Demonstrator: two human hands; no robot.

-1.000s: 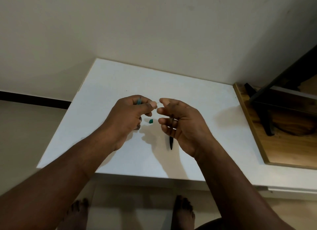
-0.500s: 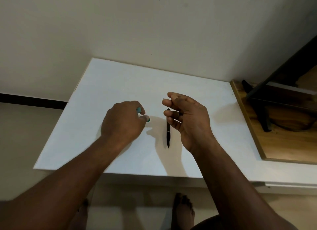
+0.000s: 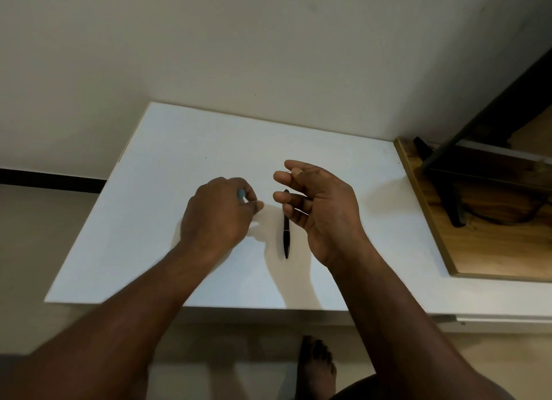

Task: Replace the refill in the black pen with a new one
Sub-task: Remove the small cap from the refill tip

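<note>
The black pen (image 3: 286, 235) lies on the white table (image 3: 167, 148), pointing toward me, just left of my right hand. My right hand (image 3: 316, 208) hovers above it, palm turned left, pinching a thin refill (image 3: 287, 171) between thumb and forefinger; only its tip shows. My left hand (image 3: 216, 217) is low over the table to the left of the pen, fingers curled around a small teal piece (image 3: 241, 193) that peeks out near the knuckles. The rest of that piece is hidden in the fist.
The table's right side meets a wooden surface (image 3: 490, 250) with a dark metal frame (image 3: 457, 166) on it. A plain wall stands behind the table. My bare foot (image 3: 316, 367) is on the floor below the front edge.
My hands were close together and raised a second ago; they have moved apart. My left hand dropped to the table and covers the small green bit. The pen is now in plain view.
</note>
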